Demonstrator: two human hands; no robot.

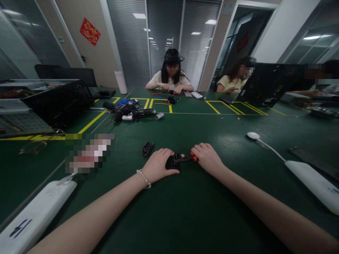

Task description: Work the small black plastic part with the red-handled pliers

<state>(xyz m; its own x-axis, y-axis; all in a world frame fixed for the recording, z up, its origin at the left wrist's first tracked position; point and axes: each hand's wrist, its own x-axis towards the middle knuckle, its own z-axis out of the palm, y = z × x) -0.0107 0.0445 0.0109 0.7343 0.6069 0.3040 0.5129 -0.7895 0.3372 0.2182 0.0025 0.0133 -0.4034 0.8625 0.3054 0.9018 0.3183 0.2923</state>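
Note:
My left hand (159, 165), with a pale beaded bracelet at its wrist, is closed around a small black plastic part (171, 164) on the green table. In my right hand (208, 157) are red-handled pliers (188, 158), their dark jaws reaching left to the black part's inner side. Whether the jaws grip anything is too small to tell. A second black part (147, 149), rough and hollow-looking, lies just beyond my left hand.
A heap of black and blue cables (129, 109) with a small grey cylinder (159, 116) lies farther off. White power banks (39, 208) flank my arms. Glasses (34, 146) rest at left, near a black casing (58, 102). Co-workers (171, 77) sit across the table.

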